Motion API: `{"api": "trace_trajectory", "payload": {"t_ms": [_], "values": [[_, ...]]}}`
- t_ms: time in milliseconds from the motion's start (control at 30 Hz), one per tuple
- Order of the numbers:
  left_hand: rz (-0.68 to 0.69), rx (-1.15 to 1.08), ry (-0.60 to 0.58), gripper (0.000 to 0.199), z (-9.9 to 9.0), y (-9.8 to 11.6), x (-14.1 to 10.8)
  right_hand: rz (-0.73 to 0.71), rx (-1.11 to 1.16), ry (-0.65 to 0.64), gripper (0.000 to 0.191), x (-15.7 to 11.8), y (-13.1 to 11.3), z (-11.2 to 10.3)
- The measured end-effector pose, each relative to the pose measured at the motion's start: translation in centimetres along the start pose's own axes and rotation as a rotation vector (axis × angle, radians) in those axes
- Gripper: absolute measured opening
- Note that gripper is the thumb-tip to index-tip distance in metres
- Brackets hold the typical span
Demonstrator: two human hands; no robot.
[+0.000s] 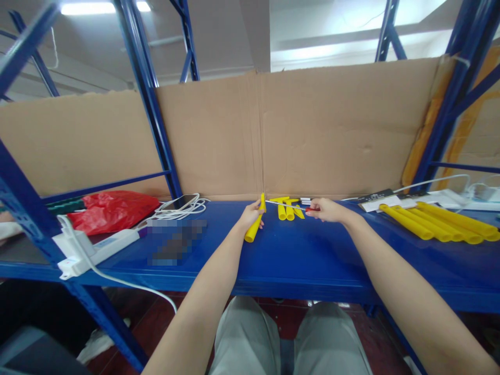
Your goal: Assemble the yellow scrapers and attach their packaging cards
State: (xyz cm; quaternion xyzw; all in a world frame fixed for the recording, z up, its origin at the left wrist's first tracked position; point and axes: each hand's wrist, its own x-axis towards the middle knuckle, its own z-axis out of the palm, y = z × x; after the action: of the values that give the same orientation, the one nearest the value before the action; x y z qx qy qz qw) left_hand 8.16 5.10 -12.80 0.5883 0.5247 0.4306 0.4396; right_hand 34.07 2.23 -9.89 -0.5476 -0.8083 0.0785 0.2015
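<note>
My left hand [253,214]: fingers clamped on a yellow tube [252,232], slanted over the worktop [304,255] | my right hand [326,209]: fingers clamped on the red-handled tool [289,206], tip by the tube's upper end, contact I can't tell | yellow pieces [289,213] between hands.

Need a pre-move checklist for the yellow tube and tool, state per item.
1. Left grip closed on the yellow tube: ok.
2. Right grip on the tool by its red handle: ok.
3. Tool tip touching the tube: cannot tell, too small.
4. Space by the tool's shaft free of loose parts: not ok, yellow pieces lie there.
5. White cord off the shelf's front edge: not ok, hangs over at left.
6. Tube row apart from both grips: ok.
</note>
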Motion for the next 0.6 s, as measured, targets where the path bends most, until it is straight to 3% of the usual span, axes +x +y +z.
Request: {"api": "trace_trajectory", "payload": {"t_ms": [100, 333, 600], "values": [[0.001, -0.005, 0.002, 0.067, 0.02, -0.01, 0.01, 0.005, 0.071, -0.087, 0.034, -0.25, -0.14, -0.18], [-0.005, 0.007, -0.007, 0.07, 0.08, 0.41, -0.34, -0.013, -0.032, 0.132, 0.024, 0.53, 0.77, 0.74], [0.003, 0.017, -0.003, 0.069, 0.1, 0.55, -0.63, -0.011, -0.029, -0.03, 0.036, 0.3, 0.1, 0.29]]}}
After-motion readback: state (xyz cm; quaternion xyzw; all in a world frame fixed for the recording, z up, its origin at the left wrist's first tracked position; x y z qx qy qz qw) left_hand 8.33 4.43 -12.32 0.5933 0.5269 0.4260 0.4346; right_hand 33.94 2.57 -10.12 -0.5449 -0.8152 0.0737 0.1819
